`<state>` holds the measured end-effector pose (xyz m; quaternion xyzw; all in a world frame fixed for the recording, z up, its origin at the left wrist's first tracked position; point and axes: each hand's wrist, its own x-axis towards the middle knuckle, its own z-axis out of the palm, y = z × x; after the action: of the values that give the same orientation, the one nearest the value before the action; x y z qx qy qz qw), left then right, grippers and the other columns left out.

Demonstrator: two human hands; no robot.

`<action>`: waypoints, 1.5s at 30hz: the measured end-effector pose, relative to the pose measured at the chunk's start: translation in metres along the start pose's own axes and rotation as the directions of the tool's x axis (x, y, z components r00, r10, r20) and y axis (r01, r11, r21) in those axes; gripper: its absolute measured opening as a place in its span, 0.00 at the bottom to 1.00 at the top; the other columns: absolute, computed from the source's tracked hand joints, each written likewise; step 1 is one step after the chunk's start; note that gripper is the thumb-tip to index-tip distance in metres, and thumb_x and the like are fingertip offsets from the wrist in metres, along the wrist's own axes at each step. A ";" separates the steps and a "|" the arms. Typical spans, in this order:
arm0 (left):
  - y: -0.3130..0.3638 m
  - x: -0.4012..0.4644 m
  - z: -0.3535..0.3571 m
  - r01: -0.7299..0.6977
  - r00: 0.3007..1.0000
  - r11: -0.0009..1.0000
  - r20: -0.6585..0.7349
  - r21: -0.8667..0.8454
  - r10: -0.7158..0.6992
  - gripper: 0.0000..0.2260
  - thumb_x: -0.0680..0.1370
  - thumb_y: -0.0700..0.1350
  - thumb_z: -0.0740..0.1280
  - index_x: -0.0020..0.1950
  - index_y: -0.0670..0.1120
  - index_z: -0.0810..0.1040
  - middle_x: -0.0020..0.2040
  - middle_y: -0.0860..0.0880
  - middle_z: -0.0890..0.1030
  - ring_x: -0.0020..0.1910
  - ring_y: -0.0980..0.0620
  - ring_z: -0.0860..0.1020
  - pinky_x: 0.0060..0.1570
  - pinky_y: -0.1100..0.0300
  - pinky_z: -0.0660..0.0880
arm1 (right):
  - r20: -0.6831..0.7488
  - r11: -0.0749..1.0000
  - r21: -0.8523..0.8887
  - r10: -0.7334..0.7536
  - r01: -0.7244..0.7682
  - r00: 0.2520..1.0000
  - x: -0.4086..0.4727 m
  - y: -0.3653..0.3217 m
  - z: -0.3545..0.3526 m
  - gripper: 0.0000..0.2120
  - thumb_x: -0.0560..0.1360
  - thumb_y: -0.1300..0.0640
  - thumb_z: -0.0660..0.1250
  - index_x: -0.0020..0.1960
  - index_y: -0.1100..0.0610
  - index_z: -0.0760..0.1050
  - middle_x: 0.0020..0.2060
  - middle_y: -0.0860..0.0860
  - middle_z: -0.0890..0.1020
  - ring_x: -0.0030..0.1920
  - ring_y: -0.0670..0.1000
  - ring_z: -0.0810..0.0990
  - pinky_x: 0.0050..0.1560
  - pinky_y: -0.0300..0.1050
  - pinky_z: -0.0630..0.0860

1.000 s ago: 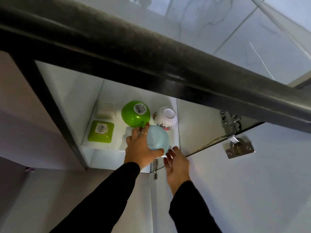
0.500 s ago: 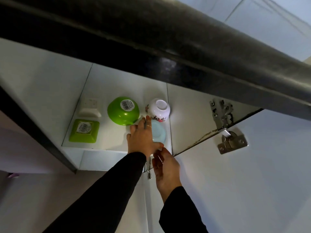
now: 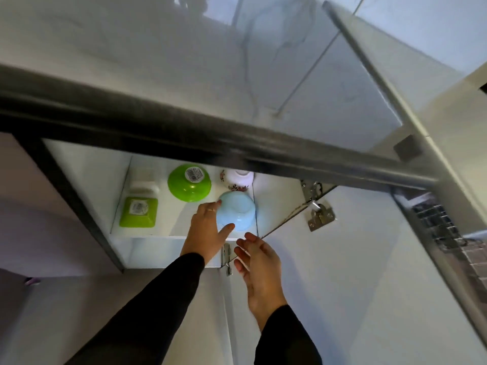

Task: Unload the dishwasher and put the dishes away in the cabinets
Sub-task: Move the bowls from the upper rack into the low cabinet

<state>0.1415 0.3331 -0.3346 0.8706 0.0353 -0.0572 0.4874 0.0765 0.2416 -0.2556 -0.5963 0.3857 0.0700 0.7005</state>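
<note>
head | blue bowl between left hand fingers | shelf

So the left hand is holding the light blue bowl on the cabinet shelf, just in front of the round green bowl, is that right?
Not quite: in the head view the left hand does hold the light blue bowl on the cabinet shelf, but that bowl sits in front of the white flowered bowl. The round green bowl is off to its left.
</note>
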 end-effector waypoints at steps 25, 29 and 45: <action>0.173 -0.242 -0.188 -0.139 0.870 0.987 0.487 0.077 0.085 0.11 0.77 0.41 0.66 0.59 0.45 0.79 0.52 0.52 0.79 0.49 0.57 0.76 0.50 0.69 0.69 | -0.141 0.466 -0.884 -0.217 -0.024 0.966 -0.236 -0.106 -0.155 0.19 0.80 0.48 0.49 0.43 0.62 0.66 0.35 0.55 0.70 0.36 0.53 0.69 0.46 0.46 0.66; 0.180 -0.247 -0.189 -0.084 0.792 0.992 0.611 0.091 0.012 0.22 0.74 0.51 0.71 0.66 0.47 0.73 0.59 0.51 0.77 0.56 0.54 0.76 0.59 0.62 0.72 | -0.012 0.534 -0.844 -0.105 0.047 0.994 -0.248 -0.103 -0.127 0.16 0.81 0.52 0.53 0.44 0.62 0.70 0.43 0.59 0.74 0.44 0.55 0.73 0.44 0.43 0.72; 0.177 -0.212 -0.264 -0.338 0.938 0.731 0.272 0.592 0.213 0.14 0.77 0.48 0.66 0.61 0.48 0.78 0.54 0.47 0.77 0.55 0.47 0.74 0.54 0.56 0.72 | 0.115 0.991 0.046 0.120 -0.126 0.986 -0.241 -0.102 0.027 0.08 0.79 0.61 0.64 0.50 0.66 0.75 0.47 0.62 0.79 0.52 0.60 0.80 0.53 0.55 0.79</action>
<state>-0.0302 0.4649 -0.0198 0.9691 -0.1614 -0.0732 0.1714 -0.0210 0.3240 -0.0258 -0.5474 0.3836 0.1362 0.7312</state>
